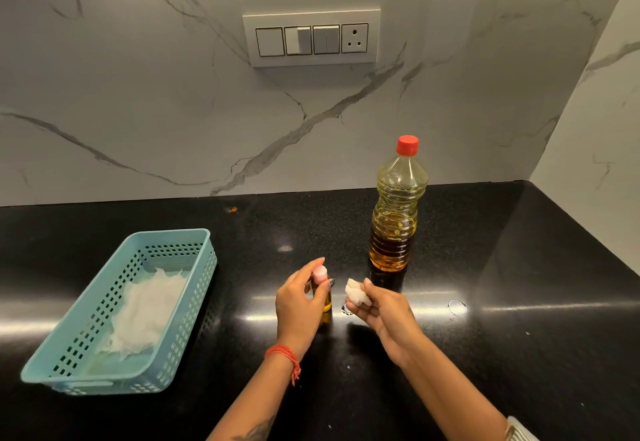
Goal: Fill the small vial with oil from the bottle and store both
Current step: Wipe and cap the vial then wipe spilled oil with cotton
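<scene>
A small vial (326, 303) with amber oil and a pink cap stands on the black counter (519, 336). My left hand (301, 305) grips it near the top, fingers curled round the cap. My right hand (382, 312) pinches a small crumpled white wad (356, 294) just right of the vial. Behind them stands the clear plastic oil bottle (396, 212), upright, red cap on, partly filled with yellow oil.
A light blue perforated basket (194, 305) lies at the left of the counter with a white tissue (145, 312) inside. The marble wall carries a switch plate (311, 38). A side wall closes the right. A small ring mark (457, 306) shows on the counter.
</scene>
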A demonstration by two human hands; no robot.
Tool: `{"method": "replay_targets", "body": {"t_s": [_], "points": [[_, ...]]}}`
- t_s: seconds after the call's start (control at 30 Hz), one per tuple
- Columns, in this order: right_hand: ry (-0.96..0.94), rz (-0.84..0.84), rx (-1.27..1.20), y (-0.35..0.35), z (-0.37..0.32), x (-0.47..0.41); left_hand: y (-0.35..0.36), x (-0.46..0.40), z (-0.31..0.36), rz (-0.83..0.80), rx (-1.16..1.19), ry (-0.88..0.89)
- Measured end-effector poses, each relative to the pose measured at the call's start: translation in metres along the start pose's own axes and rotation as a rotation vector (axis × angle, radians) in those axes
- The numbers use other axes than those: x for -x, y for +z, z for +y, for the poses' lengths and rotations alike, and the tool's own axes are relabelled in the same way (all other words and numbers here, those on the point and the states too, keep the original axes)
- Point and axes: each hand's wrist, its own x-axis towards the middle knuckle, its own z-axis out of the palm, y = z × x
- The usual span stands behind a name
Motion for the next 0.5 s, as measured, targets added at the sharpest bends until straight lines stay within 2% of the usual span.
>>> {"method": "replay_targets", "body": {"t_s": [0.07,0.17,0.27,0.37,0.5], "points": [[0.029,-0.010,-0.020,0.001,-0.003,0.002,-0.001,0.000,-0.001,-0.011,0.008,-0.001],[0.030,-0.040,0.026,0.004,-0.005,0.006,-0.005,0.001,-0.003,0.071,0.058,0.013],[0.015,-0.059,0.083,0.005,-0.005,0.009,-0.011,0.004,0.001,0.149,-0.022,0.142],[-0.007,-0.075,0.063,0.008,-0.004,0.010,-0.016,0.005,0.007,0.075,-0.137,0.303],[-0.055,-0.127,0.073,0.013,-0.008,0.013,-0.018,0.007,0.013,-0.099,-0.182,0.387]]}}
